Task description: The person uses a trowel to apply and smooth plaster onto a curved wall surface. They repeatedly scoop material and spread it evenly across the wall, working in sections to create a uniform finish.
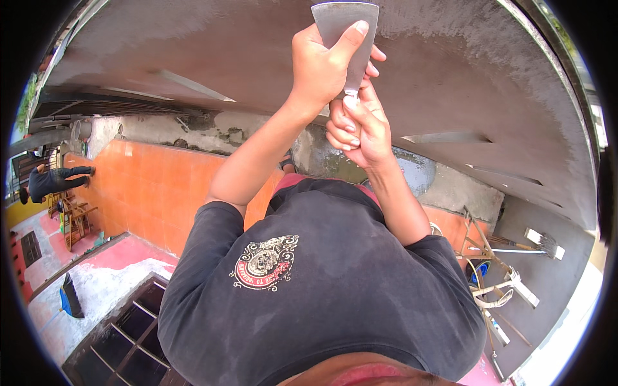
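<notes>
A putty knife [346, 29] with a broad, flared metal blade stands upright near the top of the view. My left hand [322, 67] grips the blade, its thumb flat on the near face and fingertips showing past the right side. Lower down, my right hand [362, 127] is closed around the handle just under the blade's narrow neck. Most of the handle is hidden inside that fist. Behind both hands spreads a grey-brown plastered surface [438, 71] with a lighter, patchy area along its upper part.
Slanted slots [447, 137] run through the plastered surface. Orange flooring [161, 193] extends to the left, where a person [55, 181] in dark clothes stands by a wooden chair [77, 222]. At right are wooden poles [476, 231], a brush [547, 244] and a blue container [478, 273].
</notes>
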`<state>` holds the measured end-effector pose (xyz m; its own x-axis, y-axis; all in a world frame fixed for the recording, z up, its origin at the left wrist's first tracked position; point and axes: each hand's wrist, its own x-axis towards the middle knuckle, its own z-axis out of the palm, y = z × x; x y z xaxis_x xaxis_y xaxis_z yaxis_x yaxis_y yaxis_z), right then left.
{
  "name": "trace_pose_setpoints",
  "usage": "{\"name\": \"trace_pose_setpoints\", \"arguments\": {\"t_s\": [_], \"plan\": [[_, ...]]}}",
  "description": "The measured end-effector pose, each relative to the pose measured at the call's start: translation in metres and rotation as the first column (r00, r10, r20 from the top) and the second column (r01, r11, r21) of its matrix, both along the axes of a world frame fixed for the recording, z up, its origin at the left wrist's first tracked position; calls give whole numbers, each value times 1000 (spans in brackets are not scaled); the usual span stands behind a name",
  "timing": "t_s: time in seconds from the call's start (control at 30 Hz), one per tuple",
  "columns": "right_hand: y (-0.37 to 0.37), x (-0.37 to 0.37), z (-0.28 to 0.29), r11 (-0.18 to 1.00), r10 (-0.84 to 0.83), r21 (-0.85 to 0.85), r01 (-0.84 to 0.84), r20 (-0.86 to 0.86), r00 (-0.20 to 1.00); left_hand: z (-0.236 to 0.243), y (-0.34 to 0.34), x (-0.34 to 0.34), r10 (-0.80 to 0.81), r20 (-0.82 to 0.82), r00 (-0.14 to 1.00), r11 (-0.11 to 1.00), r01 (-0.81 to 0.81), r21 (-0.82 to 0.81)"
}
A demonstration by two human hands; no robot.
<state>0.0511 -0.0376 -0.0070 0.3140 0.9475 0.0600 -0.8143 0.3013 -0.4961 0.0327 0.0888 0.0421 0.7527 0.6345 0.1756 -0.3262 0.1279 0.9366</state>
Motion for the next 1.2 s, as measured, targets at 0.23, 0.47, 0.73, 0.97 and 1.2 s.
{"name": "trace_pose_setpoints", "arguments": {"t_s": [0.23,0.47,0.73,0.97,1.2], "plan": [[-5,8,-20,995,-48,-78,55,81,996,-18,0,3,4,68,998,1000,-2,-29],[-85,76,12,966,-100,-160,204,495,863,-79,13,-36,-285,63,956,953,290,-91],[-14,68,48,876,26,-342,340,738,675,-125,-11,-47,-389,-58,920,917,379,-126],[-44,73,47,883,147,-424,200,655,741,-134,-29,-57,-517,-58,854,854,510,-103],[-40,84,72,895,-5,-314,316,701,713,-145,-38,-43,-541,-41,840,833,528,-167]]}}
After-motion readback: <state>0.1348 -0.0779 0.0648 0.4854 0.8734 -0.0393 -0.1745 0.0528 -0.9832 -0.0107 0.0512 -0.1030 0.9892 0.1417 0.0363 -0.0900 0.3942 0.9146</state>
